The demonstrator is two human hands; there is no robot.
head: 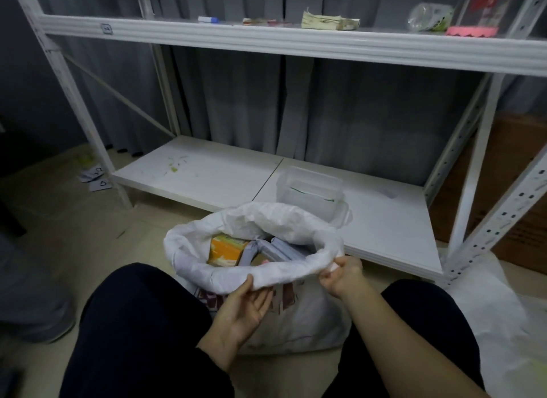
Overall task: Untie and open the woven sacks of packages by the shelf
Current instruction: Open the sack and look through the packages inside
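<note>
A white woven sack [299, 323] with red print stands on the floor between my knees, in front of the white shelf [207, 175]. Its mouth is open, with the rim [207, 271] rolled outward. Inside lie an orange package [226, 249] and several grey-white packages [276, 249]. My left hand [244, 306] is under the near rim, palm up, thumb on the rolled edge. At the rim's right end, my right hand [343, 274] pinches the fabric.
A clear plastic tub [309, 190] sits on the bottom shelf board behind the sack. Another white sack [488, 314] lies on the floor at right by the shelf post. Brown cartons [509, 190] stand far right. Numbered paper slips [96, 178] lie on the floor at left. Small items rest on the upper shelf [296, 42].
</note>
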